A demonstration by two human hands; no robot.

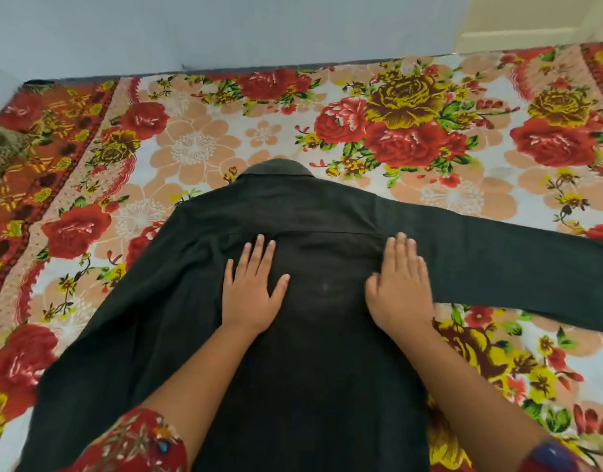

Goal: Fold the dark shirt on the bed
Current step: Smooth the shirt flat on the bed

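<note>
The dark shirt (320,369) lies back-up on the bed (198,141), spread over a floral sheet and filling the middle and lower part of the view. Its collar (276,168) points to 12 o'clock. One long sleeve (514,260) stretches flat toward 3 o'clock; the other sleeve (99,352) slants down toward 7 o'clock. Your left hand (250,294) rests flat on the shirt's back, on the 9 o'clock side of its centre line, fingers straight and spread, gripping nothing. Your right hand (400,287) lies flat on the 3 o'clock side, near where the long sleeve joins the body, fingers straight and close together, also gripping nothing. The two hands are apart, with a band of cloth between them. This looks like the smoothing step before the first fold. To do it well, press lightly with your palms and sweep outward from the middle toward 9 and 3 o'clock, then down toward 6 o'clock, so creases leave the cloth rather than gather. Some puckering shows near the 9 o'clock shoulder; flatten it before bringing a sleeve across.
</note>
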